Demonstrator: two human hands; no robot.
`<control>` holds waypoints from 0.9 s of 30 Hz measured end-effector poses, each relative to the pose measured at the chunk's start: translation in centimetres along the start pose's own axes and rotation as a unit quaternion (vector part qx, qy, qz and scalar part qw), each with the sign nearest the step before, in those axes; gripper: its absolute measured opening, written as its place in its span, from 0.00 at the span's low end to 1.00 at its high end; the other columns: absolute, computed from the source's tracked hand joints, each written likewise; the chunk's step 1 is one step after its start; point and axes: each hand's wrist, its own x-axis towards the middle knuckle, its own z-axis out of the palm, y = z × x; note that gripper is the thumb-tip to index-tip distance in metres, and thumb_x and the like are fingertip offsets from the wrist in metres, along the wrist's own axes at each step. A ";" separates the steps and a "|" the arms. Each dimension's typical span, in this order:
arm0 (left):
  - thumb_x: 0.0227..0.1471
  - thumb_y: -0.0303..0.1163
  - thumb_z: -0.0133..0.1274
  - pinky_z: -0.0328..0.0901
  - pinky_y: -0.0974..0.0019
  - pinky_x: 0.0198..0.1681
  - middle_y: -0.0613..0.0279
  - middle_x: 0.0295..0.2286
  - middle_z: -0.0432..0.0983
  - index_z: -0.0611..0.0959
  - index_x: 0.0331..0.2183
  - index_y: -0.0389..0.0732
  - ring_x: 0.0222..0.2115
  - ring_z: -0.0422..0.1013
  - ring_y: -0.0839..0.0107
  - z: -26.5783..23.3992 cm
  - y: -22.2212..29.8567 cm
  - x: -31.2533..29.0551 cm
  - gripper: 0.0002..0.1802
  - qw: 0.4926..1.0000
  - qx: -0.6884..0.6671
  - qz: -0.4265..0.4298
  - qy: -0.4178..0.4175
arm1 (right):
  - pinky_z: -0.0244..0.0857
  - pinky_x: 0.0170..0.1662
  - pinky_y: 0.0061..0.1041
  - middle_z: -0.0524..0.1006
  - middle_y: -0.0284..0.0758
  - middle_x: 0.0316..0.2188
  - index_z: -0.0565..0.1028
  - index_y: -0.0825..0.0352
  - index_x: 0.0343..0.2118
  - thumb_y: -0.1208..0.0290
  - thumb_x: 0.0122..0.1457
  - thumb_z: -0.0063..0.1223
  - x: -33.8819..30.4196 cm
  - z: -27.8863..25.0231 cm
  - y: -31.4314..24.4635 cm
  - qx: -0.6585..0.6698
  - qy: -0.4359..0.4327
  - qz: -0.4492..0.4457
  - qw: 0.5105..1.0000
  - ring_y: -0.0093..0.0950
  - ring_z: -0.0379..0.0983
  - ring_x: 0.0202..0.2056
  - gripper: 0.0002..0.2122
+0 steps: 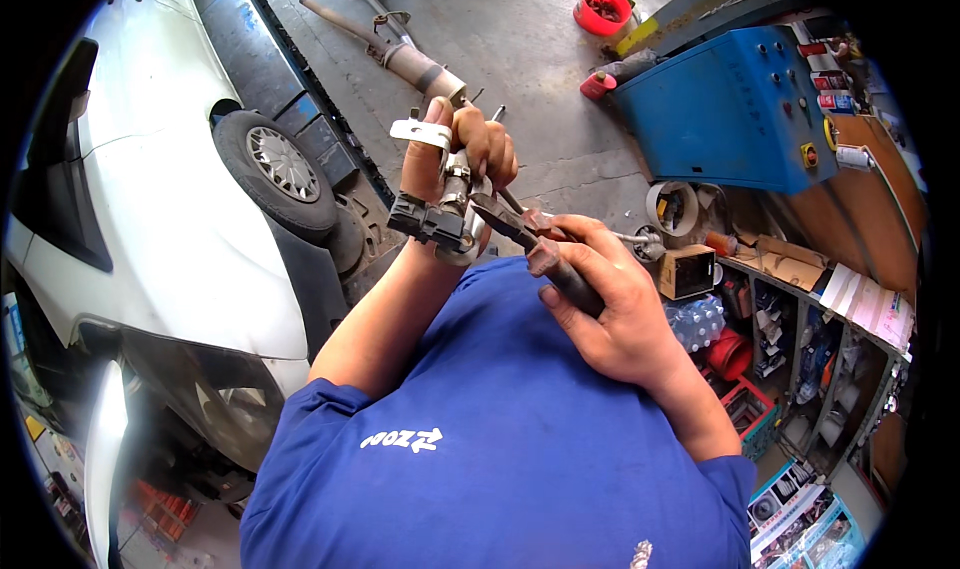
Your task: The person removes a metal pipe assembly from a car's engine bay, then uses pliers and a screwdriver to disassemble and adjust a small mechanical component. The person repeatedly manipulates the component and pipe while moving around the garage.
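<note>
White car (180,219) left of both hands | left hand (484,145) curled round a metal fitting (457,184), black plastic connector (425,221) at its near end | fitting's long axis runs away from body, left hand nearer | pliers (520,231) slant from right hand (618,304) up-left toward fitting, contact unclear | right hand wrapped round pliers' handles | blue cabinet (715,119) beyond right hand, rightward

Red bucket (603,30); blue cabinet (690,119)

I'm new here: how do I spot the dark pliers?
Find the blue shirt. Above it, the right hand grips the dark metal pliers. Reddish-brown patches set them apart from the silver-and-black metal part in the left hand.
</note>
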 end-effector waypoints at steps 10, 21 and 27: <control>0.71 0.49 0.48 0.52 0.69 0.27 0.70 0.19 0.58 0.65 0.21 0.45 0.22 0.55 0.77 -1.1 0.3 -0.4 0.28 0.980 0.156 0.117 0.049 | 0.68 0.59 0.40 0.71 0.47 0.57 0.78 0.62 0.51 0.78 0.56 0.66 -1.2 -1.2 -1.9 -0.117 -0.012 0.037 0.992 0.48 0.73 0.56 0.18; 0.72 0.44 0.47 0.51 0.65 0.24 0.64 0.17 0.61 0.69 0.21 0.41 0.19 0.57 0.72 -0.3 0.9 -0.3 0.27 0.958 0.263 0.108 0.038 | 0.66 0.61 0.41 0.71 0.45 0.57 0.78 0.62 0.51 0.77 0.56 0.66 -1.8 -2.3 -1.2 -0.127 -0.036 0.045 0.990 0.48 0.71 0.57 0.19; 0.71 0.42 0.48 0.49 0.66 0.25 0.65 0.19 0.59 0.67 0.20 0.41 0.22 0.55 0.74 -0.1 0.6 -0.8 0.27 0.933 0.321 0.137 0.082 | 0.66 0.59 0.41 0.74 0.45 0.52 0.76 0.65 0.51 0.76 0.58 0.65 -2.4 -2.2 -1.9 -0.113 -0.055 0.059 0.990 0.47 0.72 0.55 0.17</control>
